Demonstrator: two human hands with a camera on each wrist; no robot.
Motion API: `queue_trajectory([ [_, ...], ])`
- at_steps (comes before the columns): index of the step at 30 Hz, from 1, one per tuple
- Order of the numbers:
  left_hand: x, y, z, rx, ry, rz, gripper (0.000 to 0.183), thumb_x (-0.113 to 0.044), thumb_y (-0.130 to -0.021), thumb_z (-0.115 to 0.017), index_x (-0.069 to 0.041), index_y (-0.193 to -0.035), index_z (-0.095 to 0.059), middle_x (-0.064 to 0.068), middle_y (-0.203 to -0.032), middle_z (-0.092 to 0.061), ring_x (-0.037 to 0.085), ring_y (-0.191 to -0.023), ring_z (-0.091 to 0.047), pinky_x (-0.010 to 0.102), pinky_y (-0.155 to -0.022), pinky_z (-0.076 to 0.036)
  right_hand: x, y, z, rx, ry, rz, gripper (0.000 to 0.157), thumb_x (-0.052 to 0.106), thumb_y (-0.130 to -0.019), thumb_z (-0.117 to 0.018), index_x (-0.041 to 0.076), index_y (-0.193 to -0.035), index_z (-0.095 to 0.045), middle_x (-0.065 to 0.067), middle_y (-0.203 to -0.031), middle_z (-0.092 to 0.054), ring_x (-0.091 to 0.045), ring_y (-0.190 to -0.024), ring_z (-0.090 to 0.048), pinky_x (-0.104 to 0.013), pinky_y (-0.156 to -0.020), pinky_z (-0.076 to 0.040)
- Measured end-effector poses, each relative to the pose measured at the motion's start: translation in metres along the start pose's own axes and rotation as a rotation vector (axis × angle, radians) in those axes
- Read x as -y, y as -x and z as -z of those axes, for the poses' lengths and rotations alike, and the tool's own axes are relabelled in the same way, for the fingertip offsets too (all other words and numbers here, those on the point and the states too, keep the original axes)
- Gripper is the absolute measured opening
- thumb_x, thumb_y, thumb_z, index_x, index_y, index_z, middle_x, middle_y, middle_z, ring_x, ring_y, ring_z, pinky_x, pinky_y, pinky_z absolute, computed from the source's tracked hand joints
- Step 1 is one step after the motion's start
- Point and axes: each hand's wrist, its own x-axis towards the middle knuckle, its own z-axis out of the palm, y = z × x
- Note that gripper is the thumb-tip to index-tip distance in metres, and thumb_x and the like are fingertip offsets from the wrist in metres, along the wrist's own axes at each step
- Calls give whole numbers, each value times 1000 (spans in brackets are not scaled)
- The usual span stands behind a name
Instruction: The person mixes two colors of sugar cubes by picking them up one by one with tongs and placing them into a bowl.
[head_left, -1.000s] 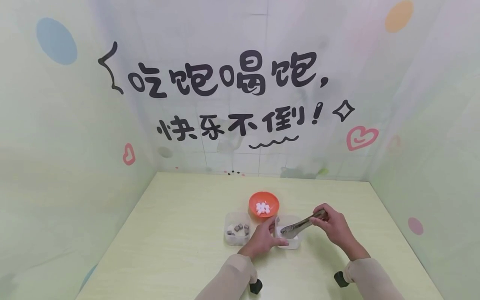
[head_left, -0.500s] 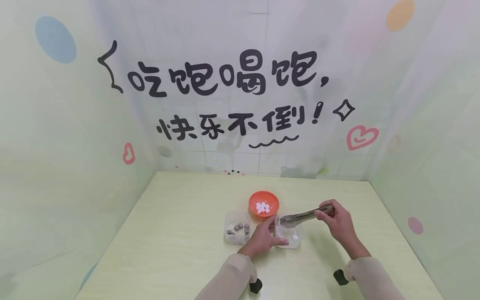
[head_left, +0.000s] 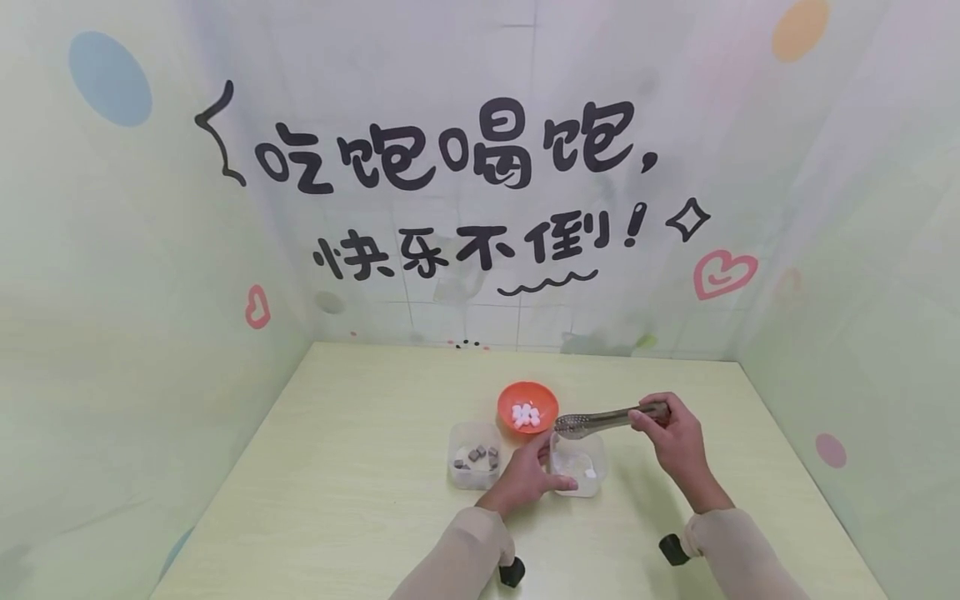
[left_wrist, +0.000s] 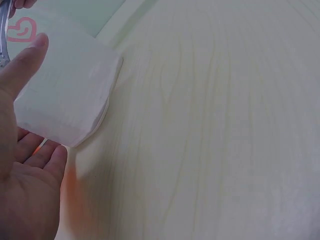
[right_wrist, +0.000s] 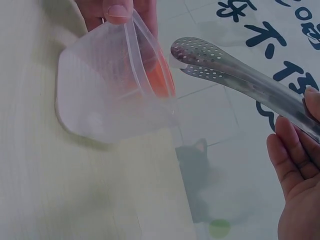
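Observation:
My right hand (head_left: 678, 450) grips metal tongs (head_left: 611, 419) with perforated heads. In the right wrist view the heads of the tongs (right_wrist: 197, 57) are close together, with a bit of white between their tips. They hang above the rim of a clear plastic container (head_left: 588, 475), close to an orange bowl (head_left: 506, 417). My left hand (head_left: 525, 482) holds that container, thumb at its near side and fingers at its left. One small white piece (head_left: 590, 473) lies inside it. Several white pieces (head_left: 526, 415) sit in the bowl.
Left of my left hand stands a second clear container (head_left: 455, 479) with several grey cubes (head_left: 477, 454) in it. All stand on a pale wooden table (head_left: 337, 467), enclosed by printed walls (head_left: 480, 325) at the back and sides.
The tongs have risen out of the clear container and swung up toward the orange bowl, now nearly level. My left hand stays on the container.

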Motion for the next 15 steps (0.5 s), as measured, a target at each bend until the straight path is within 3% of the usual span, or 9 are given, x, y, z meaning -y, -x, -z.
queue_trajectory([
  [6,0,-1,0,-1,11,1,100,-29,-70,-88,-13,-152,-34,6,-148,-45,23,-130,-47,36,-106,-41,3,-4,-6,-52,-53,-14,21,-2,-86,-71,-7,-102,-58,-4,-75,-68,-1,-65,-65,-14,-64,-54],
  [15,1,-1,0,4,-1,1,98,-29,-70,-88,-13,-151,-35,6,-148,-44,25,-130,-47,38,-106,-42,35,-5,-14,-108,-110,24,21,-9,-85,-69,-14,-101,-56,-23,-77,-66,-6,-64,-66,-13,-64,-53],
])
